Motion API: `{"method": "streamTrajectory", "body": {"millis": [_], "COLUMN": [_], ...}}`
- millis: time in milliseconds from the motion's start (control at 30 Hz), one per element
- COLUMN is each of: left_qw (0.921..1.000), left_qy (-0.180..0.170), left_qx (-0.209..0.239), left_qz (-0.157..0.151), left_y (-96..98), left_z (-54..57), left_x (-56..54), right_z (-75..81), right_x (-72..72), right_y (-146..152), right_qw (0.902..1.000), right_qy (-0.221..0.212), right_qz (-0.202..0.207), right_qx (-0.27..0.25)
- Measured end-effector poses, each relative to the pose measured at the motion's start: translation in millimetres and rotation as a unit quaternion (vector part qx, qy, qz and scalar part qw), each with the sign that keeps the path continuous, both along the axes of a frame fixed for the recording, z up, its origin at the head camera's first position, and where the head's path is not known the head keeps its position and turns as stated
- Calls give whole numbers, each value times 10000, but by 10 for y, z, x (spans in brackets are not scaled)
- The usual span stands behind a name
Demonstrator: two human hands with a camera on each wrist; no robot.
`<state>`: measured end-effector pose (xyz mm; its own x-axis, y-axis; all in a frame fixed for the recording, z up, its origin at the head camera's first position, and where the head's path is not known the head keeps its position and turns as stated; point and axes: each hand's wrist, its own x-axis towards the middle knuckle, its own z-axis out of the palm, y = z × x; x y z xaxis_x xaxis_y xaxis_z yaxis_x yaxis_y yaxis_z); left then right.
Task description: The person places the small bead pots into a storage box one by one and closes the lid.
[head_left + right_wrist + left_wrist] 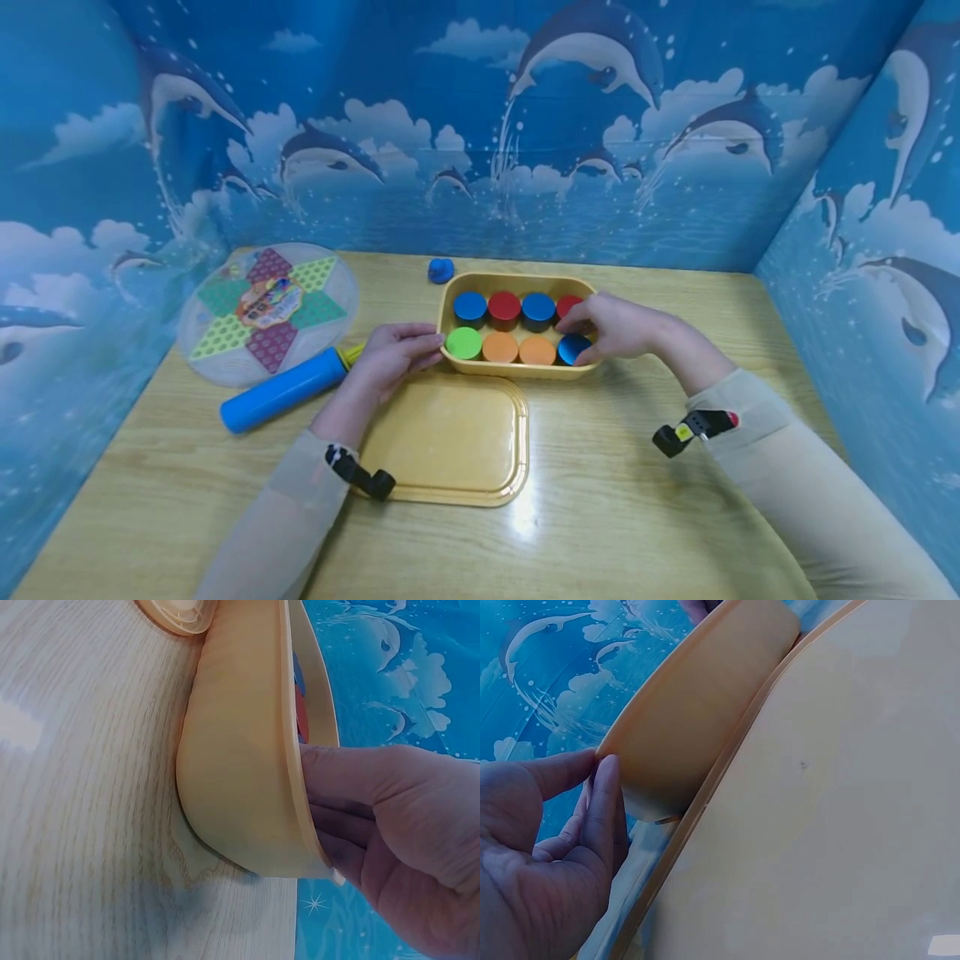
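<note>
A yellow plastic box [517,369] on the table holds two rows of round tubs with coloured tops. The back row has blue [470,306] and red [504,306] tops; in front are a green one [463,342], two orange ones [500,347] and a blue-topped tub [573,347]. My left hand [393,354] pinches the box's left rim between thumb and fingers, as the left wrist view also shows. Reaching over the right end, my right hand [618,327] grips the blue-topped tub at the front right corner. In the right wrist view its fingertips [337,769] go behind the box wall.
A yellow lid [450,437] lies flat before the box. To the left are a blue cylinder [285,390] with a yellow end and a round star-patterned game board [270,312]. Behind the box sits a small blue toy [440,270]. Dolphin-printed curtains [480,150] enclose the table.
</note>
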<state>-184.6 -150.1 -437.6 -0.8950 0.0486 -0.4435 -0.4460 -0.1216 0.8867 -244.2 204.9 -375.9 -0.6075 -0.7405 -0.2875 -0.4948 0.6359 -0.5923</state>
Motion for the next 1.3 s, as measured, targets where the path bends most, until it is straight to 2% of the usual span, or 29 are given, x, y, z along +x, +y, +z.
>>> {"method": "streamTrajectory", "body": {"millis": [167, 267, 400, 500, 600, 733, 833, 933, 1100, 1200, 1300], "left_qw": [10000, 9999, 9976, 9915, 9767, 9407, 9133, 8970, 8847, 8840, 8866], "left_qy": [62, 123, 273, 785, 1692, 2948, 3536, 3799, 3969, 3995, 3917], "left_qx": [-19, -109, -627, -977, -1161, -1484, -1850, -2108, -2345, -2381, -2452], "left_qz": [-16, -35, 66, 359, 626, 781, 810, 819, 695, 479, 212], "left_y": [4, -4, -53, -118, -178, -226, -260, -287, -297, -305, -318], "left_z": [4, -1, -4, 35, 136, 315, 417, 479, 564, 601, 628], "left_x": [14, 19, 22, 15, 13, 29, 41, 52, 136, 231, 344], "right_z": [-7, -5, 5, 8, 11, 36, 64, 73, 61, 66, 79], "right_x": [35, 79, 169, 253, 340, 439, 488, 525, 631, 734, 843], "right_y": [46, 101, 189, 259, 321, 378, 399, 410, 430, 424, 394], "right_qw": [9988, 9955, 9891, 9802, 9645, 9402, 9286, 9234, 9221, 9237, 9255], "right_qy": [-112, -32, 320, 696, 1037, 1334, 1457, 1540, 1564, 1510, 1433], "right_qz": [-312, -588, -902, -1242, -1800, -2498, -2737, -2803, -2785, -2760, -2723], "right_qx": [-370, -740, -1117, -1375, -1632, -1892, -2039, -2121, -2186, -2186, -2206]}}
